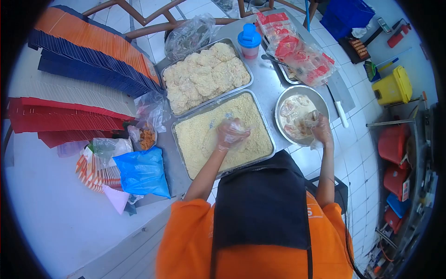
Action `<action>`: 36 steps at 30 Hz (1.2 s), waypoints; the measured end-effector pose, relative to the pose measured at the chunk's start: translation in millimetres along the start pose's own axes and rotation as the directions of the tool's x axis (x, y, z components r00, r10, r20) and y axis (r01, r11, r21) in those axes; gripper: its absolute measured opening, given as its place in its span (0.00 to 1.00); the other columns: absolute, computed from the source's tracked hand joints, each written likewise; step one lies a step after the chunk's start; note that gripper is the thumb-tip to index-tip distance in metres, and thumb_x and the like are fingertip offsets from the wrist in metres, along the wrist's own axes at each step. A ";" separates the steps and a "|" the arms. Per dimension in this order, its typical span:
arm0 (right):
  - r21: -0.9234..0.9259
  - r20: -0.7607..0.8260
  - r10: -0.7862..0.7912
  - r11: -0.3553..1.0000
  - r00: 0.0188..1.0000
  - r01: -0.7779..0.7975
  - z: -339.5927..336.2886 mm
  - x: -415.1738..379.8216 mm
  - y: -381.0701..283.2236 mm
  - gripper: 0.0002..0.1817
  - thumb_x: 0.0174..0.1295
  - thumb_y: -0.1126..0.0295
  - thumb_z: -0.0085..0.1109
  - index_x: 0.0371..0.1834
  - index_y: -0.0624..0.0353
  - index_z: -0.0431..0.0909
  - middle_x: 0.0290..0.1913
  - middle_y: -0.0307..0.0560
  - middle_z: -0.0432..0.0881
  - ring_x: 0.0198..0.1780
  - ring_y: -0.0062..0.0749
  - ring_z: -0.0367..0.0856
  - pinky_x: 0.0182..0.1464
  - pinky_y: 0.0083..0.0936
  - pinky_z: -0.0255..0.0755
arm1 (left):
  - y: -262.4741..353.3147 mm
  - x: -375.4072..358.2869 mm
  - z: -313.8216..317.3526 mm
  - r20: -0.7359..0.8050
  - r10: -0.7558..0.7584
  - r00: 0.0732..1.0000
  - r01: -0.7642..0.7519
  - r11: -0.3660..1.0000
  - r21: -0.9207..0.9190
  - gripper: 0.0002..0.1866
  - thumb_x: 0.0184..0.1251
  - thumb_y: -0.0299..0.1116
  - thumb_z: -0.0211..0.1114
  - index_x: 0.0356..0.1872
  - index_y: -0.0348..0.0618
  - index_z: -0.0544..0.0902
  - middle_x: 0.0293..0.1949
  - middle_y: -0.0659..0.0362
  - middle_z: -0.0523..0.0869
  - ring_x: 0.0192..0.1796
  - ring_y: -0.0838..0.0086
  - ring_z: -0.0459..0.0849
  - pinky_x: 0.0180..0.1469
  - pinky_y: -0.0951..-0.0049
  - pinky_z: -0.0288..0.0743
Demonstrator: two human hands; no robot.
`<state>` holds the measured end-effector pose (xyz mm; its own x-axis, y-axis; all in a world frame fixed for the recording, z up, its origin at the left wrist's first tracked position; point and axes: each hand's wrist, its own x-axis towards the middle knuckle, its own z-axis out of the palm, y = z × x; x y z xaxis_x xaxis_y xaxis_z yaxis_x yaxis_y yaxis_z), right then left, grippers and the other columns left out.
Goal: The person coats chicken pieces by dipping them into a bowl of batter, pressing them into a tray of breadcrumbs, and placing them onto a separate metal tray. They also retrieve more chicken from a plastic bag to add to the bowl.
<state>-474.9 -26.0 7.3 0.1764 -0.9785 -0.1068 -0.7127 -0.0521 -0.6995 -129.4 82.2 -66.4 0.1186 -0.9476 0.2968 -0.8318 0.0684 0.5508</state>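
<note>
My left hand (pixel 233 133), in a clear plastic glove, is over a metal tray (pixel 274 151) of pale breading crumbs (pixel 200 146). Its fingers look curled, and what they may hold is hidden. My right hand (pixel 320 129), also gloved, reaches over the right rim of a round metal bowl (pixel 279 122). Inside the bowl, raw meat pieces (pixel 291 107) lie in a whitish liquid. The right fingers are drawn together at the meat; whether a piece is between them I cannot make out. Behind the crumbs, another tray (pixel 252 76) is heaped with breaded pieces (pixel 206 76).
A blue-lidded cup (pixel 250 41) and red-and-clear plastic packaging (pixel 297 49) stand at the back. A white-handled knife (pixel 341 114) lies at the table's right edge. Stacked folded cartons (pixel 93 46), a blue bag (pixel 143 172) and a small bowl of brown bits (pixel 147 138) are at left.
</note>
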 end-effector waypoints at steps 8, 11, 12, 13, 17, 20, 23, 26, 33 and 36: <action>0.035 0.024 -0.026 0.999 0.999 0.025 -1.4 0.6 -14.2 0.11 0.50 0.69 0.69 0.34 0.63 0.80 0.29 0.58 0.83 0.32 0.42 0.82 0.37 0.38 0.73 | 14.5 -14.0 -77.5 0.039 0.226 0.973 -0.228 0.931 0.286 0.24 0.47 0.57 0.74 0.33 0.48 0.81 0.33 0.59 0.80 0.41 0.66 0.78 0.45 0.62 0.71; -0.045 0.036 -0.027 0.999 0.999 0.029 -1.4 1.9 -18.5 0.12 0.50 0.69 0.69 0.36 0.62 0.80 0.31 0.54 0.84 0.33 0.40 0.82 0.38 0.35 0.73 | 9.1 -37.2 -37.6 0.152 0.135 0.979 -0.146 0.987 0.067 0.31 0.49 0.57 0.73 0.47 0.47 0.78 0.46 0.56 0.79 0.55 0.63 0.74 0.61 0.61 0.62; -0.098 0.038 -0.010 0.995 0.999 0.013 -1.0 1.7 -19.2 0.14 0.51 0.68 0.70 0.38 0.62 0.80 0.33 0.51 0.84 0.35 0.37 0.82 0.40 0.33 0.74 | 15.8 -39.2 -22.1 0.145 0.136 0.980 -0.120 0.986 -0.114 0.36 0.49 0.57 0.72 0.55 0.46 0.76 0.54 0.54 0.77 0.61 0.63 0.72 0.69 0.61 0.56; -0.098 0.042 -0.015 0.995 0.999 0.019 2.0 2.8 -12.5 0.14 0.51 0.68 0.70 0.38 0.62 0.80 0.33 0.51 0.84 0.35 0.37 0.82 0.40 0.33 0.74 | 31.7 -32.0 -17.8 0.274 0.117 0.955 -0.133 0.990 0.041 0.39 0.52 0.62 0.65 0.61 0.46 0.73 0.61 0.53 0.74 0.64 0.60 0.71 0.70 0.62 0.55; -0.029 0.033 -0.051 0.998 0.998 0.052 6.3 6.8 10.1 0.13 0.51 0.70 0.70 0.39 0.62 0.80 0.34 0.50 0.85 0.36 0.37 0.83 0.40 0.33 0.74 | 40.4 -17.5 18.5 0.489 -0.083 0.868 0.013 0.989 0.145 0.40 0.54 0.61 0.62 0.65 0.49 0.71 0.71 0.52 0.65 0.69 0.57 0.67 0.72 0.62 0.57; 0.025 0.075 -0.043 0.999 0.996 0.041 3.8 6.6 17.4 0.14 0.51 0.72 0.69 0.40 0.62 0.80 0.36 0.50 0.86 0.37 0.36 0.83 0.42 0.33 0.75 | -4.4 -39.8 57.4 0.350 -0.046 0.936 0.072 0.996 -0.061 0.35 0.54 0.55 0.64 0.63 0.52 0.73 0.66 0.50 0.72 0.63 0.55 0.75 0.64 0.60 0.68; 0.043 0.077 -0.029 0.999 0.997 0.025 1.4 2.7 6.4 0.14 0.52 0.73 0.69 0.42 0.62 0.80 0.37 0.49 0.86 0.38 0.35 0.83 0.43 0.32 0.75 | 27.0 -5.6 11.9 0.468 -0.303 0.830 0.336 0.942 0.015 0.29 0.54 0.50 0.64 0.58 0.51 0.78 0.58 0.49 0.79 0.53 0.55 0.82 0.56 0.60 0.76; 0.064 0.043 -0.039 0.997 0.998 0.037 3.8 3.2 2.6 0.14 0.51 0.73 0.68 0.40 0.63 0.80 0.36 0.53 0.85 0.37 0.39 0.83 0.42 0.34 0.75 | 33.9 10.0 -27.0 0.316 -0.478 0.819 0.504 0.864 0.000 0.24 0.50 0.47 0.70 0.48 0.48 0.84 0.41 0.51 0.87 0.42 0.59 0.86 0.50 0.62 0.79; -0.024 0.086 -0.067 0.997 0.994 0.069 0.7 11.6 -4.3 0.13 0.52 0.74 0.67 0.40 0.62 0.79 0.36 0.50 0.85 0.36 0.35 0.82 0.41 0.32 0.75 | -9.6 50.9 -54.9 0.440 -0.384 0.812 0.223 0.900 0.374 0.19 0.57 0.48 0.64 0.40 0.43 0.84 0.38 0.50 0.87 0.42 0.56 0.85 0.48 0.62 0.78; 0.079 0.130 -0.046 0.996 0.990 0.036 -2.6 14.1 -8.1 0.12 0.52 0.74 0.67 0.40 0.62 0.79 0.35 0.50 0.84 0.35 0.36 0.82 0.40 0.33 0.74 | 6.7 72.7 -46.0 0.520 -0.200 0.830 -0.038 0.911 0.411 0.22 0.61 0.52 0.61 0.44 0.45 0.82 0.44 0.50 0.84 0.50 0.56 0.81 0.53 0.61 0.74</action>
<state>-468.4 -39.9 13.3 0.2956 -0.9409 -0.1652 -0.6498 -0.0713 -0.7568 -101.4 28.1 -5.3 -0.0171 -0.9629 -0.2693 -0.9851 -0.0299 0.1696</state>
